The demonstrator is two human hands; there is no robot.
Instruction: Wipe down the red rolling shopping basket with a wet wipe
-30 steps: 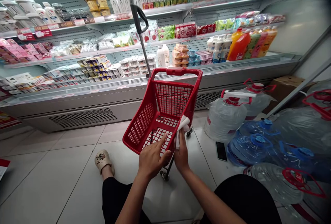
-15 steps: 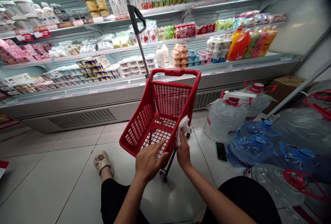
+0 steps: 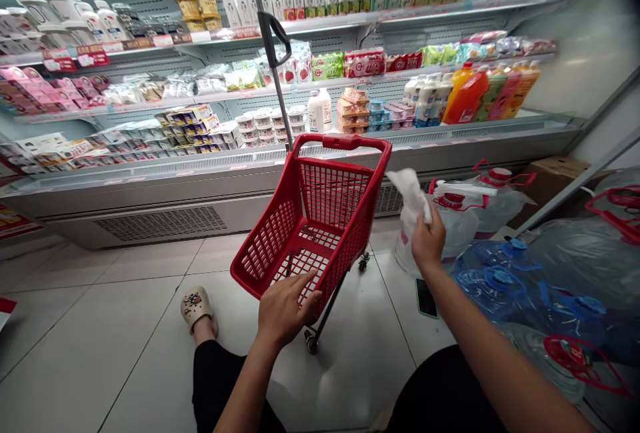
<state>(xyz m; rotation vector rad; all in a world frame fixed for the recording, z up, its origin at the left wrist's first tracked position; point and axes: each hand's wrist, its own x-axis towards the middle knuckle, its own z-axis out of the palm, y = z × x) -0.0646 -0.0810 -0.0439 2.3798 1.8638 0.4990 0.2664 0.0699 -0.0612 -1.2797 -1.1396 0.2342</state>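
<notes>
A small red shopping cart (image 3: 320,216) stands tilted on the white tiled floor in front of me. My left hand (image 3: 285,309) grips the cart's near rim, with fingers curled over the edge. Off to the right of the cart, my right hand (image 3: 427,239) is raised in the air and closed on a white cloth (image 3: 411,193), which hangs clear of the basket. I am sitting on the floor with my legs out, and a beige clog (image 3: 197,306) is on my left foot.
An open refrigerated shelf (image 3: 300,159) full of dairy packs and bottles runs across the back. Several large water jugs (image 3: 500,273) lie at the right, with a black phone (image 3: 425,296) on the floor beside them. A cardboard box (image 3: 555,173) stands behind the jugs.
My right hand has lifted the white cloth off the cart's right side and moved it up and to the right. My left hand stays on the cart's near rim.
</notes>
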